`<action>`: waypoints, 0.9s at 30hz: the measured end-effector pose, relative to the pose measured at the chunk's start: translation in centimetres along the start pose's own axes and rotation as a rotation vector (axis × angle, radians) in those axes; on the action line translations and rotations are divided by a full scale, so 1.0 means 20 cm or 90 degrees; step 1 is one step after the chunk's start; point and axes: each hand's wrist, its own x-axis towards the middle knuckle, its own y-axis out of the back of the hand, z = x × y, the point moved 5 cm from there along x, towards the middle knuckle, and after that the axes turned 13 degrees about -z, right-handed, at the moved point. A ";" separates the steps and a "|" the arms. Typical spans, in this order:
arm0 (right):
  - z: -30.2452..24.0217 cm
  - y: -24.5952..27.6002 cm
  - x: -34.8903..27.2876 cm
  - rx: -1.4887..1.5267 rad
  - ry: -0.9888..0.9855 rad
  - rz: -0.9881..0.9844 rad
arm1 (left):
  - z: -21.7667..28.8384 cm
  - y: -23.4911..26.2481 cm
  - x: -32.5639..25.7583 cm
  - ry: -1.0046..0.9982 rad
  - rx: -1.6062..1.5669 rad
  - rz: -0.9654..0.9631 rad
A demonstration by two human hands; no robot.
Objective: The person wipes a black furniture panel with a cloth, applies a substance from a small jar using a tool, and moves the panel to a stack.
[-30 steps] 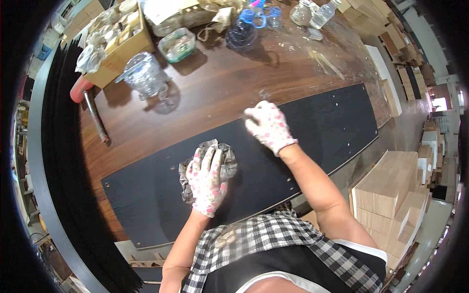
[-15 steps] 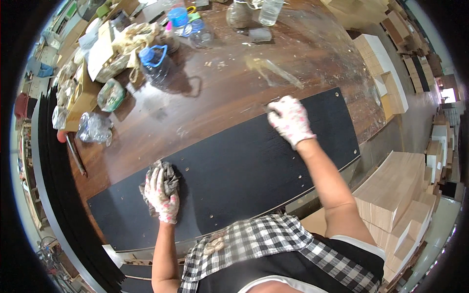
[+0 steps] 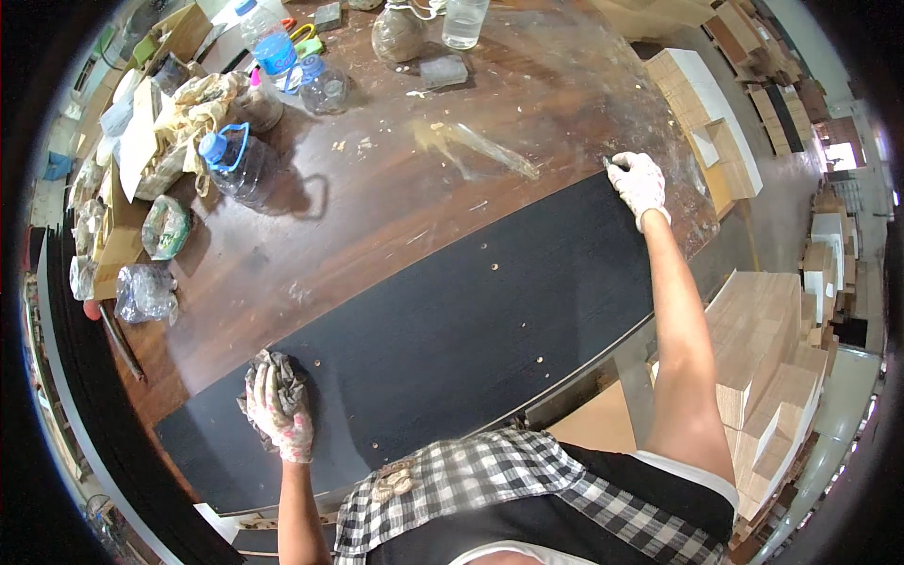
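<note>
A long black board [image 3: 452,311] with small drilled holes lies aslant across the near side of the brown table. On its left part my left hand [image 3: 279,414], in a spotted white glove, presses a crumpled dark grey rag [image 3: 298,377] against the surface, fingers curled over it. My right hand [image 3: 641,185], gloved as well, is at the board's far right corner. Its fingers are pinched together, and a small dark tip sticks out from them; what it belongs to is too small to name.
The brown table [image 3: 395,217] carries a big blue-capped jug [image 3: 234,169], smaller bottles, a cardboard box [image 3: 125,221] of bags, a clear plastic bag [image 3: 148,293] and a grey block [image 3: 443,72]. Stacked wooden panels [image 3: 753,320] stand at the right, dark panels [image 3: 71,348] at the left.
My right hand has slid along the board's far edge to the right corner. My left hand stays on the rag. The view has shifted, and the board lies more steeply in it.
</note>
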 end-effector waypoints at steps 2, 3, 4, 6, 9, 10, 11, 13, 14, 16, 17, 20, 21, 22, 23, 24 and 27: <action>-0.11 -0.06 -0.10 -0.010 0.033 0.013 | -0.01 -0.01 -0.01 0.015 0.021 -0.003; -0.20 -0.10 -0.17 -0.009 0.073 0.005 | 0.00 0.00 -0.01 0.020 0.029 0.000; -0.32 -0.16 -0.26 -0.008 0.152 0.045 | 0.00 0.00 -0.01 0.021 0.037 0.004; -0.66 -0.25 -0.50 0.028 0.368 0.076 | -0.03 -0.01 -0.02 0.021 0.008 0.005; -1.10 -0.44 -0.84 -0.014 0.481 -0.015 | -0.02 -0.01 -0.01 0.032 0.014 -0.010; -1.19 -0.47 -0.91 0.020 0.524 -0.026 | -0.02 0.00 0.00 0.028 0.007 -0.009; -1.23 -0.50 -0.93 0.030 0.522 -0.065 | -0.01 0.00 0.01 0.023 -0.001 -0.007; -1.19 -0.49 -0.90 0.043 0.509 -0.123 | 0.00 0.00 0.00 0.030 0.017 -0.002; -1.11 -0.45 -0.83 0.051 0.543 -0.077 | 0.00 0.00 0.00 0.034 0.024 0.000; -0.86 -0.35 -0.63 0.003 0.497 -0.026 | 0.00 -0.01 0.00 0.027 0.008 0.001; -0.75 -0.26 -0.52 -0.033 0.427 -0.046 | -0.01 0.00 -0.03 0.032 0.012 0.007; -0.30 -0.06 -0.18 -0.042 0.255 -0.044 | -0.01 -0.01 -0.03 0.027 0.014 0.016; -0.15 0.00 -0.06 -0.078 0.211 -0.022 | -0.02 -0.02 -0.02 0.032 0.027 0.014; -0.01 0.05 0.04 -0.094 0.122 -0.050 | -0.02 -0.03 -0.01 0.035 0.042 0.007; 0.06 0.10 0.09 -0.155 0.046 -0.048 | 0.00 0.00 0.01 0.034 0.031 -0.006; 0.19 0.10 0.15 -0.179 0.066 0.026 | 0.00 0.00 0.02 0.035 0.043 -0.014; 0.14 0.03 0.13 -0.059 0.100 -0.003 | -0.01 0.02 0.01 0.023 0.034 -0.005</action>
